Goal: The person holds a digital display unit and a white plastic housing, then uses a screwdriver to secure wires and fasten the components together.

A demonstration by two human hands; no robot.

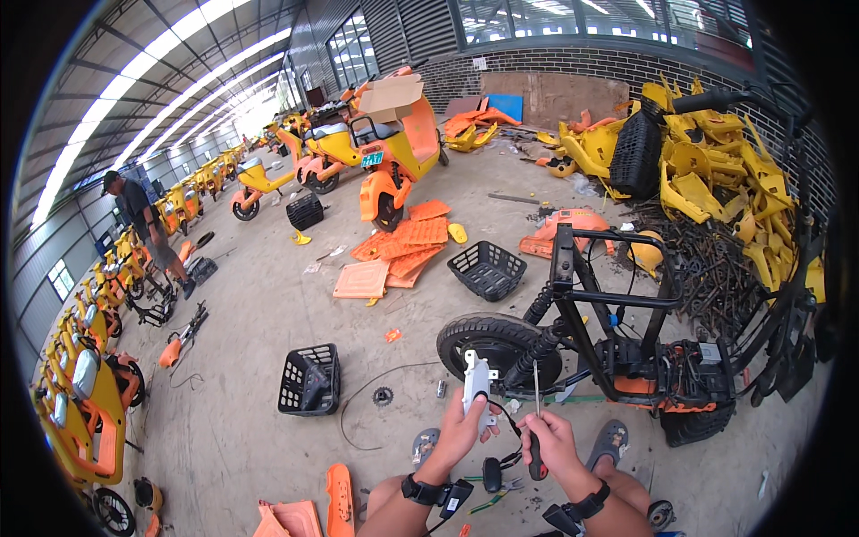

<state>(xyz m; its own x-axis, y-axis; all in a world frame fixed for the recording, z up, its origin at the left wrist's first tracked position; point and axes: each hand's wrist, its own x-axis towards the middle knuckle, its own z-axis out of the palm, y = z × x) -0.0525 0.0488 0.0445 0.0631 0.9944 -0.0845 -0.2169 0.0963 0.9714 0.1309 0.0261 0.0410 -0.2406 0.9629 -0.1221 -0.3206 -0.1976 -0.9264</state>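
My left hand [459,431] is closed around a pale grey, flat electrical part [476,380] with mounting tabs and a black cable. In my right hand [557,445] is a screwdriver [537,394], its shaft upward and its red-and-black handle in my fingers. The two hands are close together but apart. Just beyond them stands a stripped black scooter frame [573,309] with its rear wheel [488,340] beside the grey part. Below my hands lie pliers [497,494] with green handles and a small black box [492,474] on a cable.
Black baskets [310,380] [488,270] and stacked orange panels [407,243] lie on the concrete floor. Yellow body panels [707,170] and dark metal parts [698,268] are heaped at the right. Scooters [398,148] stand behind; a person [148,219] is at far left.
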